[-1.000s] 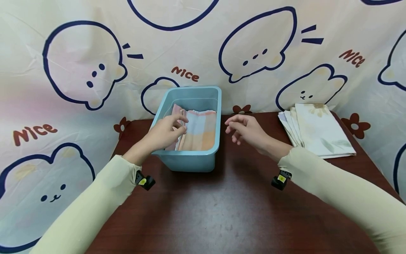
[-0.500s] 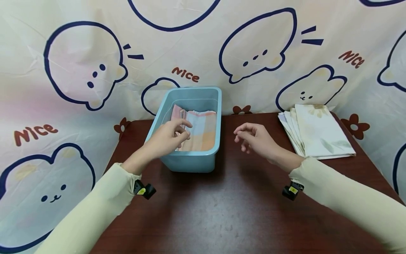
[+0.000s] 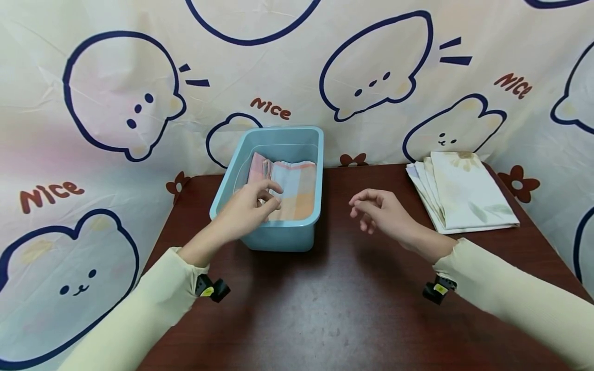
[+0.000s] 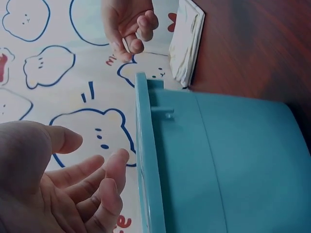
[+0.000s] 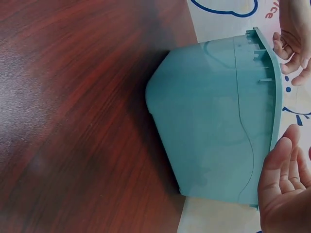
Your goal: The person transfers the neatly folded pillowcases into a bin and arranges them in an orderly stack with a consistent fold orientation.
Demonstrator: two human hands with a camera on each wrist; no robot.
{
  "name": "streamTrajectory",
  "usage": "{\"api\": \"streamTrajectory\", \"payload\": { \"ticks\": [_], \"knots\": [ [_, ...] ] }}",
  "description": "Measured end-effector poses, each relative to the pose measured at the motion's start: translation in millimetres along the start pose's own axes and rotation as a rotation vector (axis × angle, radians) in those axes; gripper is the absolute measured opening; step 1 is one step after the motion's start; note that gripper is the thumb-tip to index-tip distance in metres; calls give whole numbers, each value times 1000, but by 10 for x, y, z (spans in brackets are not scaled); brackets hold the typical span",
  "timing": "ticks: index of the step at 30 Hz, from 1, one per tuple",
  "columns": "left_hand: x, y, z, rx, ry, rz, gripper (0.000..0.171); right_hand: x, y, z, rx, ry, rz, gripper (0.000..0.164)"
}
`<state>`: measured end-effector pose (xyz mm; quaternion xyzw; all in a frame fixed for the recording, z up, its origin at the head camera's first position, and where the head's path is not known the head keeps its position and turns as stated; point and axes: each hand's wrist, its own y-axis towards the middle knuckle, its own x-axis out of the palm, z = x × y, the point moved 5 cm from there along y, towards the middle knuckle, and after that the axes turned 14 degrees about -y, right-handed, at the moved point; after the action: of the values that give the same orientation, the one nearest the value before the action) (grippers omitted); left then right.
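A blue plastic bin (image 3: pixel 278 237) stands on the table near the back wall. Inside it lie a folded plaid cloth (image 3: pixel 297 193) in blue and orange and a pink cloth (image 3: pixel 257 167) at its left. My left hand (image 3: pixel 243 210) hovers above the bin's front left corner, fingers loosely bent and holding nothing; in the left wrist view it is clear of the rim. To the right of the bin my right hand (image 3: pixel 382 214) hangs over the table, loosely curled, with nothing in it.
A folded white cloth (image 3: pixel 471 193) with a leaf and flower print lies at the table's back right. The dark reddish wooden table (image 3: pixel 315 309) meets a printed cloth backdrop (image 3: pixel 297 72) behind and at both sides.
My right hand has drawn away from the bin, to the right and nearer me. The left hand has shifted slightly toward me. Bin and cloths stay put.
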<state>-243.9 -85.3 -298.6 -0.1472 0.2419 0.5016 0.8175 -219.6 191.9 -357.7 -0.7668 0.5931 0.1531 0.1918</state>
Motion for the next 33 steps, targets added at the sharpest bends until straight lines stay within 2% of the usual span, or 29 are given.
{"api": "streamTrajectory", "payload": {
  "ticks": [9, 18, 33],
  "knots": [
    [131, -46, 45, 28, 17, 33, 25, -25, -72, 125, 5, -13, 2, 22],
    [248, -20, 65, 22, -18, 24, 24, -95, -137, 237, -6, -42, 19, 24],
    [443, 32, 164, 68, -48, -15, 27, -224, -198, 349, -10, -76, 29, 24]
  ]
}}
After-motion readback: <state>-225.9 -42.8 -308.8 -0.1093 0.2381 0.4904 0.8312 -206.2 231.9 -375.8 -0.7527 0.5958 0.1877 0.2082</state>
